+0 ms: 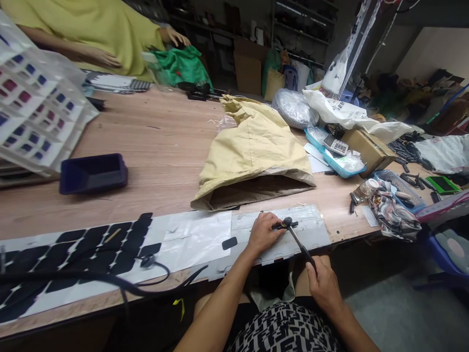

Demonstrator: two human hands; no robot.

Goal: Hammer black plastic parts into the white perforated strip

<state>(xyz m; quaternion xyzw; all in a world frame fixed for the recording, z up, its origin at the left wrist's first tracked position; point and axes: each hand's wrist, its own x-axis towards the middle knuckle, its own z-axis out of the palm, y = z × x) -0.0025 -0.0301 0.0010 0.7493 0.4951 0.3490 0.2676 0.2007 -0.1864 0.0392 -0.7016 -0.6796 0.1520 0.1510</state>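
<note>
My left hand [263, 231] rests on a grey sheet [311, 234] at the table's front edge, its fingers pinched on a small black flat piece [285, 225]. My right hand [324, 286] is below the table edge, closed round the handle of a small black hammer [297, 239]. The hammer's head sits on the black piece beside my left fingertips. A loose black oval piece [229, 243] lies just left of my left hand.
A long white strip with rows of black pieces [91, 249] runs along the front edge, with a black cable [110, 281] over it. A yellow sack [252, 151], a dark blue tray [93, 172], a calculator [335, 145] and clutter lie behind. Another person in yellow [95, 29] stands at the far left.
</note>
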